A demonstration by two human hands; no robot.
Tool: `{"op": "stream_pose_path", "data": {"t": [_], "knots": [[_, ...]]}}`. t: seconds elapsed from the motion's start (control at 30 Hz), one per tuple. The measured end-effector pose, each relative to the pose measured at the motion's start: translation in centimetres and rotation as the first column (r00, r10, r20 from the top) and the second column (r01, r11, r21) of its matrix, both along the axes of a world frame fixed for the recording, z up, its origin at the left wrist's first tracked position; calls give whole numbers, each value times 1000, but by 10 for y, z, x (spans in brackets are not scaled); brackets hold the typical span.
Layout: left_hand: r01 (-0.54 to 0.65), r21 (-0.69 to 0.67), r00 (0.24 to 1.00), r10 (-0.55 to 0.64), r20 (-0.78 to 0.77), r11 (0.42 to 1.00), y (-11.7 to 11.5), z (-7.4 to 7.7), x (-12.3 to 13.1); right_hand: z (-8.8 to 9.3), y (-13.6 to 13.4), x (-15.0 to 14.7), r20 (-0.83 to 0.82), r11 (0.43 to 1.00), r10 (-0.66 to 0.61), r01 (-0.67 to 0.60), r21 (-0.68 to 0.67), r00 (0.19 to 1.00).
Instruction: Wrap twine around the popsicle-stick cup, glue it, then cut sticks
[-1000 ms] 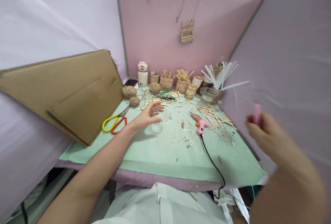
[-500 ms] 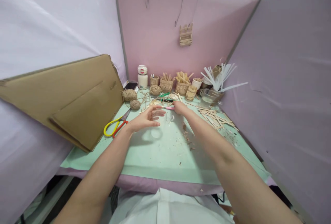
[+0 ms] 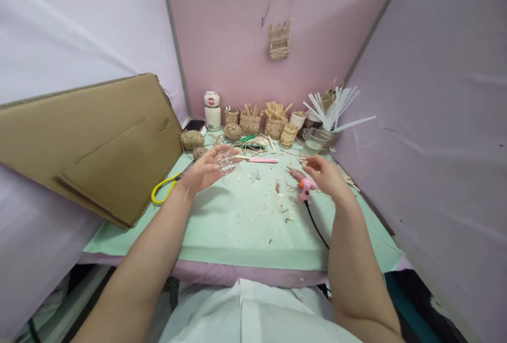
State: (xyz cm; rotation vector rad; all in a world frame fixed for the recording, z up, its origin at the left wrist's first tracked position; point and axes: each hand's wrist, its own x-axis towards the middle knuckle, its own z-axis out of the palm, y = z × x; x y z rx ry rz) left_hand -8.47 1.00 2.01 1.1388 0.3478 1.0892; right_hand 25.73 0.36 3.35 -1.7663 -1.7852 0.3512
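Note:
My left hand point(image 3: 204, 170) is curled around a small clear plastic cup point(image 3: 227, 162), held just above the green mat point(image 3: 245, 227). My right hand point(image 3: 327, 175) hovers with its fingers apart and nothing in them, right beside the pink glue gun point(image 3: 304, 189) lying on the mat. A thin pink tool point(image 3: 262, 160) lies on the mat between the two hands, behind them. Wood chips point(image 3: 283, 203) are scattered in front of the glue gun.
Yellow-and-red scissors point(image 3: 162, 191) lie left of my left hand. A big cardboard sheet point(image 3: 91, 142) leans on the left. Twine balls point(image 3: 192, 140), a white jar point(image 3: 213, 111), small baskets of sticks point(image 3: 277, 124), white strips point(image 3: 332, 111) and a clear cup point(image 3: 315, 142) line the back.
My right hand came down from the far right, laid the thin pink tool on the mat, then drew back to the glue gun. My left hand lifted and tilted the clear cup.

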Motion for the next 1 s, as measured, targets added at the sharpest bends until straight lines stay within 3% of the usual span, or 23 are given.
{"op": "stream_pose_path", "data": {"t": [0.1, 0.2, 0.3, 0.4, 0.47, 0.6, 0.7, 0.83, 1.0], "knots": [[27, -41, 998, -24, 50, 999, 1, 0, -1, -13, -24, 16, -27, 984, -135, 131, -119, 991], [57, -98, 995, -49, 84, 994, 1, -1, -1, -19, -36, 15, -20, 973, -162, 156, -170, 987], [76, -165, 991, -55, 125, 983, 2, -5, 0, -17, -41, -4, -85, 992, -97, 89, -94, 992], [89, -210, 985, -54, 164, 974, 3, -10, 4, -19, -42, -43, -239, 995, 104, -101, 27, 965], [106, -229, 983, -67, 172, 968, 3, -13, 8, -24, -43, -74, -399, 954, 291, -297, 50, 869], [135, -227, 985, -104, 141, 965, 1, -14, 18, -37, -41, -128, -724, 917, 307, -396, 50, 618], [70, -177, 995, -56, 83, 982, 0, -16, 25, -44, -38, -146, -883, 901, 219, -432, 21, 415], [-45, -141, 998, 50, 29, 989, 4, -24, 34, -48, -33, -148, -967, 887, 49, -456, -73, 249], [42, -258, 996, -20, 87, 965, 5, -27, 36, -41, -31, -140, -976, 784, -215, -603, -146, -44]]}}
